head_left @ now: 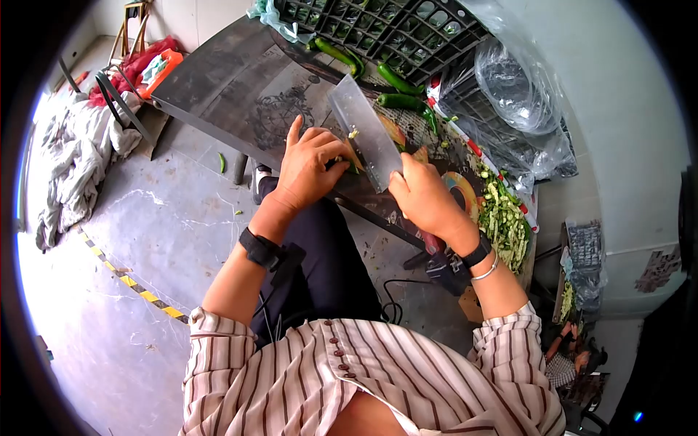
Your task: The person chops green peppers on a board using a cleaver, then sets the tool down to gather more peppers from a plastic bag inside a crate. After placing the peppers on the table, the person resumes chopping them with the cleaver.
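A wide cleaver with small bits stuck to its blade is in my right hand, its handle wrapped by my fingers. Just left of the blade, my left hand has its fingers curled over a piece of green pepper at the near edge of the dark table; the index finger sticks up. Whole green peppers lie beyond the cleaver. A heap of sliced pepper rests on the table to the right of my right hand.
A black crate with bagged green peppers stands at the back. Clear plastic bags cover another crate at the right. An orange basket and white cloth are at the left. Cables hang below the table.
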A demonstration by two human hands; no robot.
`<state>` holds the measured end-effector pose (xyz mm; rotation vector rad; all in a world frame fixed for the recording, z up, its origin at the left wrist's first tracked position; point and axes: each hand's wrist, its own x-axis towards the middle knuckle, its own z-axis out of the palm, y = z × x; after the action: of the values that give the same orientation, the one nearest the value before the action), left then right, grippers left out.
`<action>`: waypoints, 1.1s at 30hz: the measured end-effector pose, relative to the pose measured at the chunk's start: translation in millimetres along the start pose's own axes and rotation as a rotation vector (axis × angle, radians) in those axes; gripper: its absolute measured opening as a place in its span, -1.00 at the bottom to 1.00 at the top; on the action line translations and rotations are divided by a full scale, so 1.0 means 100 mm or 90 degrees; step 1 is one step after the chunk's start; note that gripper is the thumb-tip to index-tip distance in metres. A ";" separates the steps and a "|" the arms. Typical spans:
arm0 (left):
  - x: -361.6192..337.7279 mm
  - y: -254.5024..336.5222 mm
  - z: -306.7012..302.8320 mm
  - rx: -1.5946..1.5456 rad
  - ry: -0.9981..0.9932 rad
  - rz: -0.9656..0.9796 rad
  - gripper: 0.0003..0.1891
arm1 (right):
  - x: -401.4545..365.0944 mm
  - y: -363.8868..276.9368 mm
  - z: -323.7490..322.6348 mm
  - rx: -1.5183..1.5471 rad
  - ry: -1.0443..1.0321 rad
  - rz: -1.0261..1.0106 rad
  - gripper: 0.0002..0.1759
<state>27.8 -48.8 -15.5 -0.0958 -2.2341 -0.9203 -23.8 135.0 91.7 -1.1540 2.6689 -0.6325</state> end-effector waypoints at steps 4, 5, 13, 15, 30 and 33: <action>0.00 0.00 0.00 -0.006 0.011 0.014 -0.92 | 0.01 -0.02 0.06 -0.033 -0.013 -0.019 -0.76; -0.01 -0.01 0.00 -0.008 0.008 0.012 -0.92 | 0.00 -0.03 0.06 -0.032 -0.016 -0.016 -0.76; -0.01 -0.01 0.00 -0.007 -0.006 0.007 -0.89 | 0.10 -0.07 -0.02 -0.038 -0.067 -0.018 -0.75; 0.01 0.00 -0.02 -0.008 -0.021 -0.012 -0.90 | 0.17 -0.08 -0.02 -0.019 -0.092 0.005 -0.76; -0.02 -0.02 -0.02 -0.032 -0.019 -0.009 -0.86 | 0.30 0.13 0.09 0.041 0.022 0.011 -0.75; -0.01 -0.01 -0.04 -0.021 -0.019 0.012 -0.84 | 0.17 0.00 0.04 -0.006 0.024 -0.037 -0.75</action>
<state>30.6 -51.6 -15.0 -0.1474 -2.2422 -0.9514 -34.4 121.0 88.9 -1.2390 2.6818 -0.6579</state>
